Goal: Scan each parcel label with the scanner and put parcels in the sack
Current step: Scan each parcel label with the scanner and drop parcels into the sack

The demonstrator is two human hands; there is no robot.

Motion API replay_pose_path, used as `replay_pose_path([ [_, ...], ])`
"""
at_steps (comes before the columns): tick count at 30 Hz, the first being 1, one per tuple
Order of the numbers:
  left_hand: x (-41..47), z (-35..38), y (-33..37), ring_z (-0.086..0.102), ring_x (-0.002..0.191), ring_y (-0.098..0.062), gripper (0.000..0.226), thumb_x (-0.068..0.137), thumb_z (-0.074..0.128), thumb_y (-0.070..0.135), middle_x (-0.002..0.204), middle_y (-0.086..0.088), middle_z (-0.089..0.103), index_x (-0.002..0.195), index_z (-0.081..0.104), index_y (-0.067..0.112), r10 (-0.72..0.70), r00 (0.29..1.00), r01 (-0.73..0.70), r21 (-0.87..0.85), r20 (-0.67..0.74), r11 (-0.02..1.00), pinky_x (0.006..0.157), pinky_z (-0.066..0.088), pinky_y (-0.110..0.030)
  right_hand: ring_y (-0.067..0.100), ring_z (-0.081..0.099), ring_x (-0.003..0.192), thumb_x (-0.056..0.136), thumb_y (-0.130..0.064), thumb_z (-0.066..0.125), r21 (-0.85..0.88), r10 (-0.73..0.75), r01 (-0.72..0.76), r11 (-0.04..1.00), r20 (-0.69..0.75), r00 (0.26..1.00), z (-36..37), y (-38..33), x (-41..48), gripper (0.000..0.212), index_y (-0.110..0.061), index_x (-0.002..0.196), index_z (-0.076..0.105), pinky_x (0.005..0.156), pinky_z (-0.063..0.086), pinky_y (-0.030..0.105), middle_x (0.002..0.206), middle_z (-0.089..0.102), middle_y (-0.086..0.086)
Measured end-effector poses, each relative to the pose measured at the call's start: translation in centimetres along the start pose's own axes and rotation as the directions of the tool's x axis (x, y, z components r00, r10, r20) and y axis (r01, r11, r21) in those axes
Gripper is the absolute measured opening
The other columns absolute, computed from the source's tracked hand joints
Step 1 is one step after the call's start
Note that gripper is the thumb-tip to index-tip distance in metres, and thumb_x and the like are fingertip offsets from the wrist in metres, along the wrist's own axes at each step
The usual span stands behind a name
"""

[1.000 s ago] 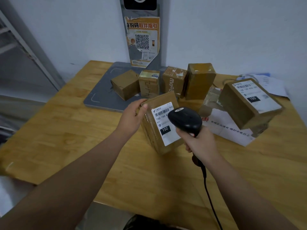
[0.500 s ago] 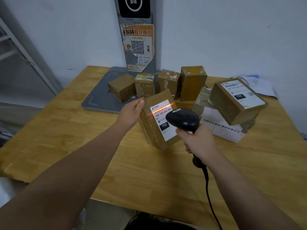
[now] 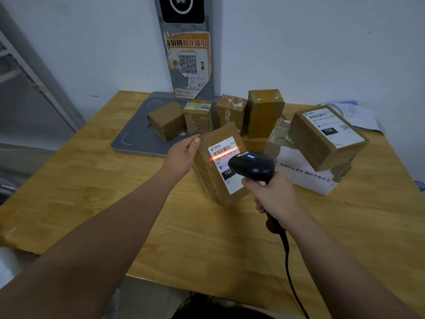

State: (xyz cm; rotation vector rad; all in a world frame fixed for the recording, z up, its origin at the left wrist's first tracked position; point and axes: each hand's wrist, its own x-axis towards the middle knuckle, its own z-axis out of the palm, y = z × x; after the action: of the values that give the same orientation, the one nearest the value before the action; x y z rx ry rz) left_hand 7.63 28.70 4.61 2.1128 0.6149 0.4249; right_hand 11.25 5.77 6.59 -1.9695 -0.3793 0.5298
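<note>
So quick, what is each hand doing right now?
Left hand: holds the tilted parcel by its top edge.
Right hand: grips the scanner, red beam across the parcel's label.

Pale wall (image 3: 322, 42) behind a wooden table (image 3: 207, 238), grey post (image 3: 184, 27) with QR poster (image 3: 187, 65), metal frame (image 3: 34, 81) left

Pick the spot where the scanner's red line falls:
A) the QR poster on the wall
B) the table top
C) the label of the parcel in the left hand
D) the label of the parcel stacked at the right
C: the red line crosses the barcode on the label of the parcel that the left hand holds, with the scanner in the right hand aimed at it.
</note>
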Motion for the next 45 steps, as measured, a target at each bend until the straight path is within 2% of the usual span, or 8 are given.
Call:
replay_pose_path([
  [3, -0.4, -0.1, -0.2, 0.052, 0.123, -0.019, 0.043, 0.104, 0.036, 0.036, 0.131, -0.003, 0.061, 0.137, 0.055, 0.015, 0.006, 1.000, -0.006, 0.006, 0.003, 1.000, 0.105, 0.041, -0.038, 0.015, 0.062, 0.052, 0.088, -0.029, 0.067, -0.037, -0.007, 0.008, 0.999, 0.040, 0.999, 0.3, 0.7, -0.2, 0.016, -0.013, 0.089, 0.065, 0.056, 0.054, 0.031, 0.064, 0.065, 0.006],
  [8, -2.7, -0.3, 0.0, 0.052, 0.112, -0.005, 0.036, 0.105, 0.037, 0.024, 0.122, 0.007, 0.059, 0.134, 0.055, 0.012, 0.096, 0.995, -0.094, -0.083, 0.019, 0.992, 0.089, 0.038, -0.005, 0.010, 0.062, 0.093, 0.081, -0.026, 0.075, 0.162, 0.014, -0.007, 0.987, -0.039, 0.999, 0.4, 2.0, 0.5, 0.033, -0.021, 0.110, 0.058, 0.074, 0.048, 0.025, 0.097, 0.065, -0.005],
  [15, -8.5, -1.7, -1.3, 0.055, 0.110, -0.005, 0.029, 0.102, 0.035, 0.040, 0.122, 0.011, 0.056, 0.131, 0.041, 0.040, -0.177, 0.976, 0.219, -0.480, 0.130, 0.850, 0.089, 0.048, -0.029, 0.027, 0.056, 0.116, 0.067, -0.038, 0.078, 0.548, 0.227, -0.290, 0.785, 0.180, 0.957, 3.4, 1.7, 0.3, 0.048, -0.022, 0.110, 0.063, 0.105, 0.040, 0.046, 0.117, 0.065, 0.007],
  [19, -13.1, -5.6, -3.3, 0.050, 0.121, -0.004, 0.077, 0.080, 0.055, 0.053, 0.139, 0.005, 0.048, 0.146, 0.019, 0.037, -0.226, 0.971, 0.149, -0.544, -0.077, 0.826, 0.082, 0.048, -0.014, 0.021, 0.061, 0.114, 0.054, -0.044, 0.083, 0.594, 0.114, -0.185, 0.783, 0.155, 0.981, 8.5, -0.1, -2.6, 0.057, -0.022, 0.105, 0.072, 0.108, 0.039, 0.047, 0.113, 0.070, 0.002],
  [28, -24.5, -24.5, -12.6, -0.009, 0.145, -0.004, 0.104, 0.063, 0.064, 0.073, 0.161, 0.008, -0.001, 0.129, -0.017, 0.072, -0.027, 0.943, 0.048, 0.054, -0.332, 0.997, 0.119, 0.008, -0.041, 0.025, 0.063, 0.115, 0.072, -0.027, 0.070, 0.699, -0.092, -0.221, 0.680, 0.380, 0.920, 28.7, -6.3, -12.9, 0.031, -0.015, 0.101, 0.069, 0.096, 0.049, 0.050, 0.116, 0.069, 0.009],
  [35, -35.1, -36.0, -24.1, 0.036, 0.139, -0.019, 0.107, 0.065, 0.065, 0.076, 0.154, 0.006, 0.030, 0.143, -0.007, 0.062, -0.316, 0.886, 0.325, -0.030, -0.339, 0.945, 0.106, 0.041, -0.053, 0.023, 0.071, 0.095, 0.074, -0.022, 0.077, 0.429, 0.051, -0.339, 0.837, 0.556, 0.830, 44.6, -7.5, -21.1, 0.017, -0.015, 0.089, 0.073, 0.089, 0.053, 0.045, 0.095, 0.076, 0.005],
  [40, -39.7, -38.2, -28.8, 0.016, 0.146, -0.028, 0.108, 0.080, 0.062, 0.061, 0.162, 0.001, -0.001, 0.146, -0.022, 0.045, -0.513, 0.793, 0.576, 0.130, -0.329, 0.807, 0.114, 0.029, -0.053, 0.021, 0.070, 0.091, 0.083, -0.015, 0.074, 0.208, 0.182, -0.382, 0.900, 0.619, 0.764, 51.6, -6.2, -22.8, 0.017, -0.015, 0.100, 0.072, 0.084, 0.056, 0.036, 0.090, 0.074, 0.005],
  [45, -40.6, -35.5, -30.1, 0.007, 0.146, -0.039, 0.099, 0.090, 0.058, 0.048, 0.160, -0.014, -0.013, 0.144, -0.025, 0.046, -0.477, 0.848, 0.530, 0.393, -0.231, 0.751, 0.115, 0.024, -0.051, 0.022, 0.072, 0.089, 0.084, -0.010, 0.071, 0.024, 0.233, -0.316, 0.948, 0.625, 0.745, 53.5, -3.5, -22.9, 0.015, -0.012, 0.099, 0.070, 0.088, 0.057, 0.039, 0.094, 0.074, 0.012],
])
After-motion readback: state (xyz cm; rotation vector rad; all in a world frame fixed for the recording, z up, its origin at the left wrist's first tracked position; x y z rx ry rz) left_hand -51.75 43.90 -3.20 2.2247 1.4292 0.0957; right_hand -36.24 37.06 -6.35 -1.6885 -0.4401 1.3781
